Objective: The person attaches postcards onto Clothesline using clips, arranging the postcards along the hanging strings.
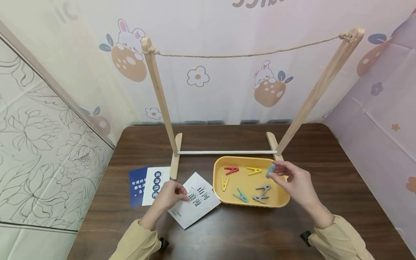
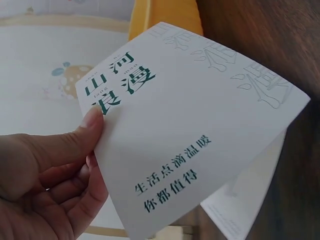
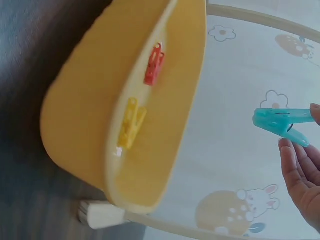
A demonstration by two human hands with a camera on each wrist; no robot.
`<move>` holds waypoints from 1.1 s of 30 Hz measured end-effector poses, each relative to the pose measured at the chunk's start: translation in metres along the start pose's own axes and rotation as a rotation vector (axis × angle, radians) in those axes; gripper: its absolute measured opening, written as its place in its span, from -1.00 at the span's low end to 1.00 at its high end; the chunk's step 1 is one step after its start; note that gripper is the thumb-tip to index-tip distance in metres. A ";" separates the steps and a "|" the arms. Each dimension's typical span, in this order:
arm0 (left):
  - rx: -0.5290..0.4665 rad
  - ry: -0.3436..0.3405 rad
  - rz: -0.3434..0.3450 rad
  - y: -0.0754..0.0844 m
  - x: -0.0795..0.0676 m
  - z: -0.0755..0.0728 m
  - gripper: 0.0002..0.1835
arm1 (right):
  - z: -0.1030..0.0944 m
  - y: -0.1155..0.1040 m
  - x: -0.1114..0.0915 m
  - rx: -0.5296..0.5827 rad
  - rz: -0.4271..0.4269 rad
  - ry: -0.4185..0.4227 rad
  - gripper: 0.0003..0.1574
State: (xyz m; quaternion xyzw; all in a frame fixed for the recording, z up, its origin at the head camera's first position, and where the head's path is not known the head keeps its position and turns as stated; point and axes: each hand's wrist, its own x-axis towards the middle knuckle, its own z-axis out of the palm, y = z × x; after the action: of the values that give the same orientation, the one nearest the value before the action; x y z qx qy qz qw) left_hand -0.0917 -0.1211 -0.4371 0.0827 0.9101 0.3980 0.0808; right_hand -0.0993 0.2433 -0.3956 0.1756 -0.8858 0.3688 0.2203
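Observation:
My left hand (image 1: pixel 169 195) pinches the edge of a white card (image 1: pixel 203 206) printed with dark Chinese characters, thumb on its front. In the left wrist view the card (image 2: pixel 165 135) is tilted and its lettering looks green. Between the thumb and fingers of my right hand (image 1: pixel 298 181) is a teal clothespin (image 1: pixel 270 170), held over the right side of a yellow basket (image 1: pixel 251 204). The right wrist view shows this clothespin (image 3: pixel 282 120) gripped by its handle ends. Inside the basket lie several more clothespins: red (image 1: pixel 232 170), yellow (image 1: pixel 254 170), teal (image 1: pixel 241 195) and grey (image 1: pixel 260 198).
Behind the basket stands a wooden rack with a left post (image 1: pixel 159 92), a right post (image 1: pixel 320 86), a rope (image 1: pixel 224 56) strung between their tops and a white bar (image 1: pixel 224 152) low down. A blue card (image 1: pixel 137 195) and another white card (image 1: pixel 149 191) overlap at the left.

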 end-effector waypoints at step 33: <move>-0.172 0.099 0.249 0.074 0.021 -0.014 -0.89 | -0.099 -0.043 0.081 -0.052 -0.080 -0.116 -0.54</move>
State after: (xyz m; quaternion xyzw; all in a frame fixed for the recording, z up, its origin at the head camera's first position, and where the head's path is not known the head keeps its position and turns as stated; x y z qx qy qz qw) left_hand -0.1084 -0.0771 -0.3749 0.1679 0.8582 0.4850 -0.0074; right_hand -0.1213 0.2749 -0.2663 0.2261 -0.8986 0.3256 0.1879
